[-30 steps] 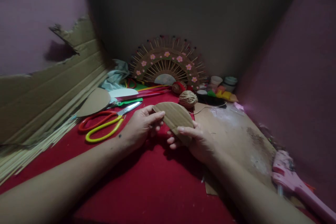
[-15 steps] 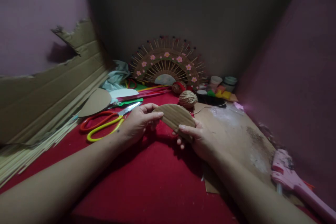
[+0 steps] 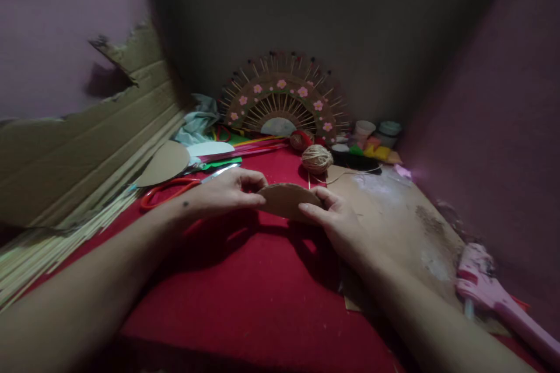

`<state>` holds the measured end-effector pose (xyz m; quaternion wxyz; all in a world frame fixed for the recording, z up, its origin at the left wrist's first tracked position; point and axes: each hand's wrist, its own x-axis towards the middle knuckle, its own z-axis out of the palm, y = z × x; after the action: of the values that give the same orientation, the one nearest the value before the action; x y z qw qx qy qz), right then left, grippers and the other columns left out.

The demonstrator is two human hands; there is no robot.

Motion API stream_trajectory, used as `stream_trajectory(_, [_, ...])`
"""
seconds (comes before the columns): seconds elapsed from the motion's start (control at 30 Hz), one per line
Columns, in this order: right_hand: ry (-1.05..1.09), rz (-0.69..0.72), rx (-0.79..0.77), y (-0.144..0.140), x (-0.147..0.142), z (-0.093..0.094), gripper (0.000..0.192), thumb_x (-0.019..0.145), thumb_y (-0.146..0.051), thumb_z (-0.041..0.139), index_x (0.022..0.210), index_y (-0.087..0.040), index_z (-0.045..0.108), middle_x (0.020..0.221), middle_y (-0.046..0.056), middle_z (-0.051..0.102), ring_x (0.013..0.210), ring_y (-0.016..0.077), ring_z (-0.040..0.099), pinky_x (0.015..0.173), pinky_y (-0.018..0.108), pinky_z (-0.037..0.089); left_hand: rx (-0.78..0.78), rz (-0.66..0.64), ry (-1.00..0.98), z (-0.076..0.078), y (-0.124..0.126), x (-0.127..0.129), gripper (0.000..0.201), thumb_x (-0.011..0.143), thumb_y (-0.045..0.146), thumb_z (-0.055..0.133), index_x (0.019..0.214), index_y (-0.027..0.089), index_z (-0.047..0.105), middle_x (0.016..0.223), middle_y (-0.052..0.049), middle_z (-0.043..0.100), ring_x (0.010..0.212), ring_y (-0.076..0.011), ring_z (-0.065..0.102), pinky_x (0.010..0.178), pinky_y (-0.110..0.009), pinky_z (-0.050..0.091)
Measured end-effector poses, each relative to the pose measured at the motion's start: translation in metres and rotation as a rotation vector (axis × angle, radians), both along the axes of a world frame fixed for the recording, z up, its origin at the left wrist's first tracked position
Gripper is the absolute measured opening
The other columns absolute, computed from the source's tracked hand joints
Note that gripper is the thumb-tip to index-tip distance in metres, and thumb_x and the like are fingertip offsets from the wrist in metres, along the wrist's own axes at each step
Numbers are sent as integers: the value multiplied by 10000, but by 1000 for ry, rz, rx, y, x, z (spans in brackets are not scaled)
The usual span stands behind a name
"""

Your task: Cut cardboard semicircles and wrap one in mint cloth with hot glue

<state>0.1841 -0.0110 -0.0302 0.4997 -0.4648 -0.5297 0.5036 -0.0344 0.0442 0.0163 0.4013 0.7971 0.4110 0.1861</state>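
I hold the cardboard half-disc point(image 3: 284, 201) just above the red surface point(image 3: 245, 303), its long axis running left to right: my left hand point(image 3: 219, 192) pinches its left end, my right hand point(image 3: 335, 218) its right end, neither nearer.

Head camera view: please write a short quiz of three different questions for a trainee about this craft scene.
1. True or false: both hands hold the cardboard half-disc.
2. Which lies nearest the left hand? A) scissors B) pink glue gun C) twine ball
3. Fill in: the flowered fan stands against the back ____.

Key: 1 true: the right hand grips the other end. 2 A. 3 wall.
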Motion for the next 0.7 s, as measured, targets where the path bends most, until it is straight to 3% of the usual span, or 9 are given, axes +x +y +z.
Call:
stream_trajectory(0.1, [-252, -24, 131, 3, 1, -4, 118, 673, -273, 668, 707, -193, 589, 675, -20, 569, 647, 129, 514, 603, 265, 400, 111, -105, 317, 8, 7, -12, 132, 737, 291, 599, 730, 160, 611, 664, 17, 542, 636, -130, 480, 557, -234, 318])
stream_trajectory(0.17, [-404, 7, 182, 3, 1, -6, 64, 693, -245, 633, 706, -194, 597, 682, -11, 568, 665, 142, 506, 618, 278, 388, 150, -148, 411, 8, 9, -14, 147, 745, 302, 593, 744, 157, 614, 664, 11, 540, 632, -132, 479, 549, -234, 308])
stream_trajectory(0.33, [-538, 78, 206, 2, 0, -7, 40, 736, -226, 578, 721, -193, 594, 703, 11, 590, 684, 163, 517, 635, 299, 377, 196, -201, 331, 1, 5, -6, 233, 773, 380, 620, 849, 162, 641, 760, -7, 593, 706, -145, 523, 588, -228, 333])
stream_trajectory(0.7, [-536, 100, 157, 1, 1, -8, 74, 728, -255, 576, 700, -187, 585, 702, 34, 592, 683, 177, 502, 640, 325, 373, 216, -209, 353, -9, 5, -6, 189, 785, 345, 611, 734, 164, 624, 721, -9, 589, 672, -143, 514, 599, -241, 342])
